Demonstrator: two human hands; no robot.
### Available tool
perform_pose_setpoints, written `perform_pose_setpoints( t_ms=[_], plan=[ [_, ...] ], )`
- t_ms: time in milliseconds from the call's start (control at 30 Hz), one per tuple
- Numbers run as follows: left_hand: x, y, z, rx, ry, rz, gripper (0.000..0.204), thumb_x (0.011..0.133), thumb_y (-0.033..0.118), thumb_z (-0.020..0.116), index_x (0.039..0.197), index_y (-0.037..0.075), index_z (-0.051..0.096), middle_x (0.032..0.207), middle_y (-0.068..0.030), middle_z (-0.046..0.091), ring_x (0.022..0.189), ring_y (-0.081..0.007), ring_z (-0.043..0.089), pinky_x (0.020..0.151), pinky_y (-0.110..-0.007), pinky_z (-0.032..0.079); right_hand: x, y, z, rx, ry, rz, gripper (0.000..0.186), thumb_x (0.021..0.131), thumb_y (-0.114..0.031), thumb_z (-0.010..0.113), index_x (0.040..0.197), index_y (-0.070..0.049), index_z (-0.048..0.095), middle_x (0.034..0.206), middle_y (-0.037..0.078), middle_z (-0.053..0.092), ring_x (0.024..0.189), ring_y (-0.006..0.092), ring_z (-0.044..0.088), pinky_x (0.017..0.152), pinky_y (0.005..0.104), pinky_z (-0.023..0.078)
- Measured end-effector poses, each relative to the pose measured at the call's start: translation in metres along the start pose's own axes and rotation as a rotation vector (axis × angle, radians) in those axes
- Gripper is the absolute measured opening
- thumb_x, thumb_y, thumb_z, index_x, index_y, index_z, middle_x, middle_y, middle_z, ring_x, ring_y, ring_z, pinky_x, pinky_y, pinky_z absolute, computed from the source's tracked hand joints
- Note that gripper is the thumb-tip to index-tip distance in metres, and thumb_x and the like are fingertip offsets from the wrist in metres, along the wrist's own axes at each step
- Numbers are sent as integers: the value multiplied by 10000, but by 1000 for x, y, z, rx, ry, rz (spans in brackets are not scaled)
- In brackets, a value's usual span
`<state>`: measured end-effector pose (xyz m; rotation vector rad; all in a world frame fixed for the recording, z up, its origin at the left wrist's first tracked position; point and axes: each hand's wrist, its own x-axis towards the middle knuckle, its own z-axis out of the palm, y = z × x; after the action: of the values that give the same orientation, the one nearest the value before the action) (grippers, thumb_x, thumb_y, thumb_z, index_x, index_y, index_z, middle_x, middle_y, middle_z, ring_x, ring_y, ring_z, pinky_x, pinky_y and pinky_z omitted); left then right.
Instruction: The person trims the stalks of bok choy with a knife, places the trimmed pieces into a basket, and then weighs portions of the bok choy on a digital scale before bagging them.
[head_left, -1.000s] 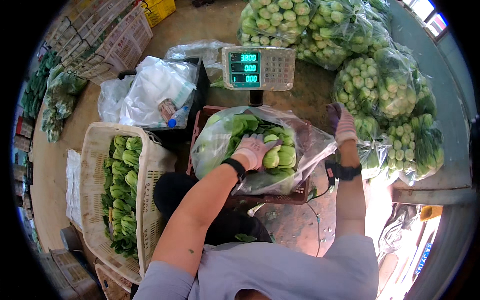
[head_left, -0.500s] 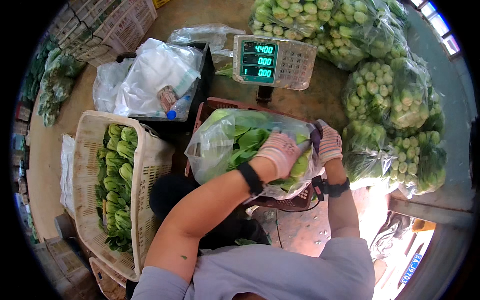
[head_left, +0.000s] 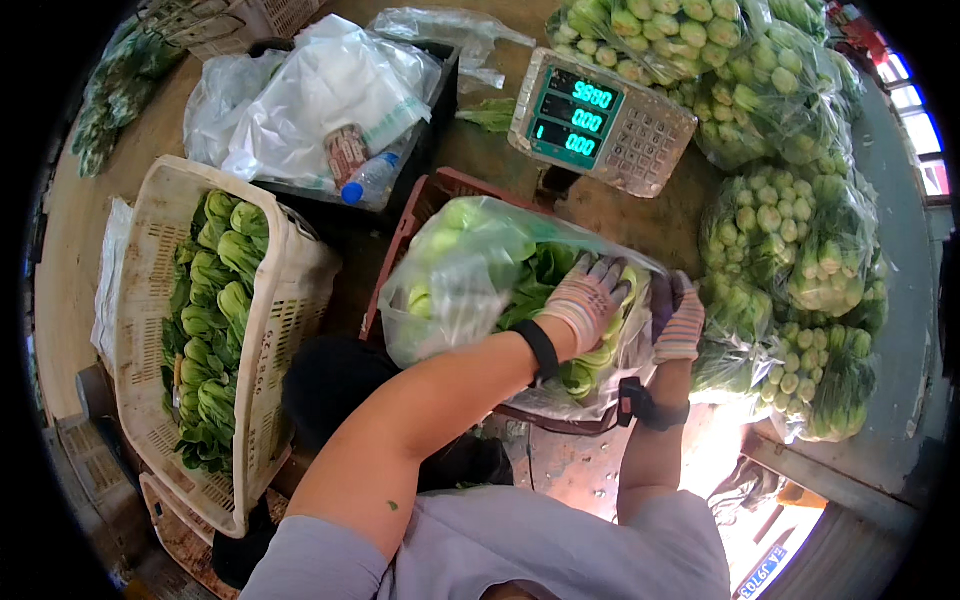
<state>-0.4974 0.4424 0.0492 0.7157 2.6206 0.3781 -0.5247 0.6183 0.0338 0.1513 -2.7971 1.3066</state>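
Note:
A clear plastic bag (head_left: 455, 335) filled with green bok choy (head_left: 530, 295) lies in a reddish-brown crate (head_left: 398, 255). My left hand (head_left: 585, 300), in a striped glove, reaches into the bag's mouth and rests on the bok choy, fingers spread over the stalks. At the bag's right side, my right hand (head_left: 680, 325), gloved alike, is closed on the edge of the plastic; part of its grip is hidden. Pale stalk ends show below my left hand.
A scale display (head_left: 600, 125) stands just beyond the crate. To the left is a cream crate (head_left: 262, 330) of bok choy. A black bin (head_left: 425, 125) holds plastic bags and a bottle (head_left: 370, 178). Several filled bags of bok choy (head_left: 770, 235) are piled along the right.
My left hand has shifted right over the bok choy, its fingers now showing more. The right hand stays at the bag's edge. The scale's top reading has risen, and the whole view has turned slightly.

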Motion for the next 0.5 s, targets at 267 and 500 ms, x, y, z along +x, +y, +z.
perform_pose_setpoints(
  t_ms=[267,500],
  plan=[
    [8,39,30,3,37,-3,690,800,455,520,1329,22,426,1414,-189,339,1344,-348,241,1104,-480,129,0,-15,0,-570,-254,-102,210,843,-150,620,987,3,625,801,116,672,687,183,615,662,294,486],
    [20,14,22,-243,76,66,751,785,498,519,1361,39,371,1417,-210,312,1316,-349,294,1084,-444,215,0,-1,30,-381,103,-251,196,862,-184,599,935,-5,633,884,148,668,759,229,628,713,312,488]
  ],
)
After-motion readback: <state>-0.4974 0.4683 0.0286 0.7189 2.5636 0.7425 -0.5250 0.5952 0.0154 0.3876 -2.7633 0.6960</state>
